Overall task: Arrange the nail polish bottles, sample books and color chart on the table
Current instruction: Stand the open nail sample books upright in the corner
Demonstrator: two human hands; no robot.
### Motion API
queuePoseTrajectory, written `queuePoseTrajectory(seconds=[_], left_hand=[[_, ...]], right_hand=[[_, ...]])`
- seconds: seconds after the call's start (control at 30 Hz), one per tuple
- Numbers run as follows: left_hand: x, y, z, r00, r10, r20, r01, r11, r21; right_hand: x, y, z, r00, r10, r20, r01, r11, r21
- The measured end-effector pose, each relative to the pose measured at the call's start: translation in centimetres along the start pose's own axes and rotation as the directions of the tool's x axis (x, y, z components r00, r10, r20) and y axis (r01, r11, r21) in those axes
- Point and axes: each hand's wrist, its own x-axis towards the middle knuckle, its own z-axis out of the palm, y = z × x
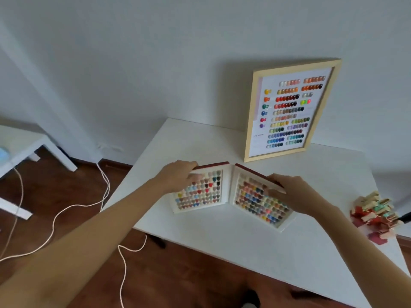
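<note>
A sample book (pixel 229 194) with a dark red cover stands open on the white table (pixel 244 247), both pages filled with rows of coloured nail swatches. My left hand (pixel 178 174) grips the top left edge of its left page. My right hand (pixel 289 192) grips the outer edge of its right page. Behind the book, a wood-framed color chart (pixel 289 112) leans upright against the wall. A cluster of nail polish bottles (pixel 375 212) with gold caps sits at the table's right edge.
A second white table (pixel 24 147) stands at the left. White cables (pixel 100 203) trail across the wooden floor (pixel 73 187). A dark object (pixel 404 217) pokes in at the right edge beside the bottles.
</note>
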Motion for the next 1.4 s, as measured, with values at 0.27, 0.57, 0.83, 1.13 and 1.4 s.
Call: queuePoseTrajectory(seconds=[0.27, 0.57, 0.83, 1.13, 1.4], left_hand=[[0.3, -1.4, 0.7, 0.996, 0.005, -0.086, 0.002, 0.997, 0.079], [-0.2, -7.4, -1.8, 0.948, -0.209, -0.239, 0.228, 0.972, 0.052], [-0.9, -14.5, -4.2, 0.830, -0.447, -0.334, 0.460, 0.887, -0.044], [0.4, -20.8, -5.4, 0.777, -0.536, -0.330, 0.550, 0.833, -0.058], [1.2, -22.8, -5.5, 0.759, -0.566, -0.322, 0.576, 0.814, -0.073]], right_hand=[[2.6, -0.4, -0.1, 0.998, -0.061, 0.003, 0.061, 0.985, -0.159], [12.7, -5.5, -0.6, 0.970, -0.233, 0.061, 0.239, 0.962, -0.130], [22.0, -14.3, 0.4, 0.920, -0.386, 0.067, 0.392, 0.912, -0.123], [28.4, -20.4, 2.7, 0.928, -0.361, 0.095, 0.369, 0.925, -0.092], [31.1, -21.9, 3.5, 0.933, -0.341, 0.113, 0.354, 0.927, -0.123]])
